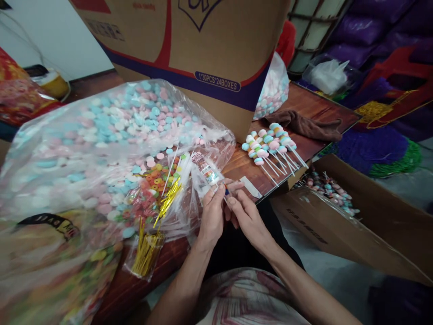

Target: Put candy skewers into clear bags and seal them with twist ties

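My left hand (214,208) is closed on a small printed plastic packet (208,170), which points up and away from me over the table edge. My right hand (247,211) meets it at the packet's near end, its thumb and fingers pinched together there. A small dark blue and red spot shows between the fingertips; what it belongs to is hidden. Just left of the packet lie clear plastic bags (184,198), gold twist ties (169,198) and ring-shaped orange and red candies (155,180). To the right, several candy skewers (270,142) of pastel discs lie on white sticks.
A big clear bag of pastel candies (128,113) covers the table's left side. Behind it stands a large carton (216,49). A brown cloth (304,125) lies at the back right. On the right, lower down, an open cardboard box (324,221) holds more skewers. More twist ties (147,255) lie in front.
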The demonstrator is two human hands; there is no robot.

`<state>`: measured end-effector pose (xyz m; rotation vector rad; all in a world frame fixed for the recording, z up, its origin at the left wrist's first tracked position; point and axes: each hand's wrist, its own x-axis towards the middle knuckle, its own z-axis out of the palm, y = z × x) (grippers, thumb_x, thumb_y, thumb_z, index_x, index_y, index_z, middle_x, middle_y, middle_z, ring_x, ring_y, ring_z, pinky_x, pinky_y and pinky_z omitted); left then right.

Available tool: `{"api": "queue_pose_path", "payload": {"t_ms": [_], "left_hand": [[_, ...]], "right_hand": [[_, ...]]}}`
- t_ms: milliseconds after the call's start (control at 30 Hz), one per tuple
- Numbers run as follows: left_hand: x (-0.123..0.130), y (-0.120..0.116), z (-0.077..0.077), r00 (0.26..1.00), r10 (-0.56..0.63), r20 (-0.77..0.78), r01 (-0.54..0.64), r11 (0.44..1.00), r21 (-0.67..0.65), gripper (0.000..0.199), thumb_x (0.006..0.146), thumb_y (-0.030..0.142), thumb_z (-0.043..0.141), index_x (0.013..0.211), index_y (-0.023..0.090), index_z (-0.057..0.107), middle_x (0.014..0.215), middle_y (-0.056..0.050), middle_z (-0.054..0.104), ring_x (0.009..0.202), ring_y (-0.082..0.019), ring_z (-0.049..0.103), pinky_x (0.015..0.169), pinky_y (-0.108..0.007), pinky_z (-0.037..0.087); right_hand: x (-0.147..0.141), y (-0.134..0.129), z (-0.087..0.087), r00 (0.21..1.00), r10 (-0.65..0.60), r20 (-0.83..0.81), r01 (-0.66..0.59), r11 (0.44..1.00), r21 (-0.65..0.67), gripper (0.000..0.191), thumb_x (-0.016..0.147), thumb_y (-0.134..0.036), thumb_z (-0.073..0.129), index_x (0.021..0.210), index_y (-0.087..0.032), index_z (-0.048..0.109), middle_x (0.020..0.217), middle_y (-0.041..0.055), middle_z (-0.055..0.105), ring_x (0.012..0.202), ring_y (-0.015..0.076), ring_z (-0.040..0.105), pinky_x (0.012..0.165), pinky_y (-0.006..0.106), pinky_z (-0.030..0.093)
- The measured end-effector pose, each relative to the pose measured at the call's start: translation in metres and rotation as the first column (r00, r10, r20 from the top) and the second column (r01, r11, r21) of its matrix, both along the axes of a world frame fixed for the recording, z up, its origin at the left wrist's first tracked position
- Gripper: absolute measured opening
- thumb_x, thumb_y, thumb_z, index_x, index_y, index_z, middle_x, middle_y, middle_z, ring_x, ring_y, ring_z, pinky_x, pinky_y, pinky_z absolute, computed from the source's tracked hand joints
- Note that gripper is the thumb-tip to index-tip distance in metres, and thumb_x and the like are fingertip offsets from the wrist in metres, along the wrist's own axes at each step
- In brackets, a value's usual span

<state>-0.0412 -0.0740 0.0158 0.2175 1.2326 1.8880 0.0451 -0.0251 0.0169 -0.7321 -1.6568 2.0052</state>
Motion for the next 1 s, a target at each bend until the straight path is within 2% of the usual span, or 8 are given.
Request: {"api": "queue_pose_path", "payload": {"t_ms": [100, 233, 367, 533, 633, 733, 867, 1000], "left_hand": [[-0.002, -0.004, 0.001, 0.996, 0.034, -0.088, -0.034, 0.999, 0.011, 0.029, 0.086, 0.040, 0.069, 0.106, 0.020, 0.072, 0.103, -0.008, 0.077, 0.080, -0.017, 0.069, 0.069, -0.025, 0.052], [-0.010, -0.019, 0.010, 0.999, -0.019, -0.049, 0.023, 0.996, 0.082, 0.027, 0.087, 0.038, 0.070, 0.107, 0.020, 0.073, 0.110, -0.010, 0.075, 0.114, -0.025, 0.065, 0.103, -0.037, 0.045], [-0.022, -0.045, 0.017, 0.990, -0.076, 0.118, 0.055, 0.983, 0.174, 0.030, 0.084, 0.041, 0.071, 0.105, 0.020, 0.074, 0.116, -0.013, 0.073, 0.114, -0.029, 0.065, 0.101, -0.042, 0.048], [-0.030, -0.068, 0.015, 0.965, 0.205, 0.162, -0.224, 0.968, 0.113, 0.027, 0.074, 0.035, 0.082, 0.092, 0.017, 0.073, 0.094, -0.008, 0.072, 0.089, -0.019, 0.068, 0.082, -0.029, 0.054], [-0.038, -0.080, 0.019, 0.938, 0.299, 0.177, -0.322, 0.939, 0.119, 0.024, 0.072, 0.030, 0.084, 0.074, 0.015, 0.065, 0.063, 0.001, 0.056, 0.064, -0.011, 0.058, 0.061, -0.021, 0.050], [-0.053, -0.095, 0.023, 0.892, 0.435, 0.123, -0.450, 0.882, 0.140, 0.032, 0.070, 0.024, 0.086, 0.065, 0.015, 0.056, 0.057, 0.005, 0.044, 0.054, -0.006, 0.045, 0.056, -0.019, 0.047], [-0.072, -0.110, 0.020, 0.842, 0.537, 0.051, -0.539, 0.834, 0.115, 0.033, 0.068, 0.022, 0.087, 0.069, 0.014, 0.055, 0.060, 0.005, 0.044, 0.052, -0.005, 0.036, 0.050, -0.017, 0.040], [-0.076, -0.113, 0.013, 0.834, 0.549, 0.056, -0.552, 0.826, 0.113, 0.036, 0.068, 0.021, 0.087, 0.069, 0.015, 0.052, 0.058, 0.006, 0.042, 0.051, -0.004, 0.034, 0.047, -0.015, 0.035]], "right_hand": [[-0.011, -0.007, 0.000, 0.997, -0.042, -0.058, 0.034, 0.989, -0.142, 0.038, 0.094, -0.056, 0.059, 0.082, -0.021, 0.052, 0.059, -0.0064, 0.043, 0.046, 0.0096, 0.032, 0.041, 0.022, 0.025], [-0.024, -0.019, 0.005, 0.980, -0.121, -0.161, 0.054, 0.928, -0.367, 0.042, 0.087, -0.054, 0.070, 0.072, -0.020, 0.051, 0.052, -0.0100, 0.027, 0.043, 0.0068, 0.017, 0.041, 0.021, 0.015], [-0.031, -0.030, 0.018, 0.968, -0.041, -0.249, -0.117, 0.800, -0.588, 0.039, 0.086, -0.045, 0.074, 0.070, -0.019, 0.049, 0.047, -0.0128, 0.023, 0.041, 0.0047, 0.010, 0.040, 0.020, 0.011], [-0.041, -0.042, 0.017, 0.935, 0.193, -0.296, -0.346, 0.675, -0.652, 0.035, 0.084, -0.044, 0.074, 0.072, -0.020, 0.051, 0.044, -0.0140, 0.024, 0.038, 0.0052, 0.010, 0.039, 0.019, 0.013], [-0.049, -0.040, 0.009, 0.879, 0.448, -0.162, -0.474, 0.791, -0.386, 0.035, 0.093, -0.045, 0.061, 0.071, -0.019, 0.055, 0.045, -0.0088, 0.039, 0.038, 0.0075, 0.024, 0.042, 0.021, 0.019], [-0.060, -0.030, 0.011, 0.839, 0.531, 0.117, -0.543, 0.826, 0.148, 0.035, 0.097, -0.027, 0.053, 0.063, -0.017, 0.055, 0.055, -0.0029, 0.051, 0.052, 0.0113, 0.045, 0.053, 0.023, 0.031], [-0.094, -0.019, 0.021, 0.901, 0.255, 0.350, -0.432, 0.591, 0.681, 0.021, 0.097, -0.010, 0.052, 0.082, -0.018, 0.066, 0.082, 0.0018, 0.062, 0.077, 0.0167, 0.055, 0.068, 0.025, 0.038], [-0.136, -0.020, 0.016, 0.871, 0.125, 0.475, -0.490, 0.274, 0.827, 0.017, 0.099, -0.015, 0.055, 0.098, -0.022, 0.071, 0.101, 0.0068, 0.063, 0.094, 0.0234, 0.056, 0.072, 0.029, 0.041]]}}
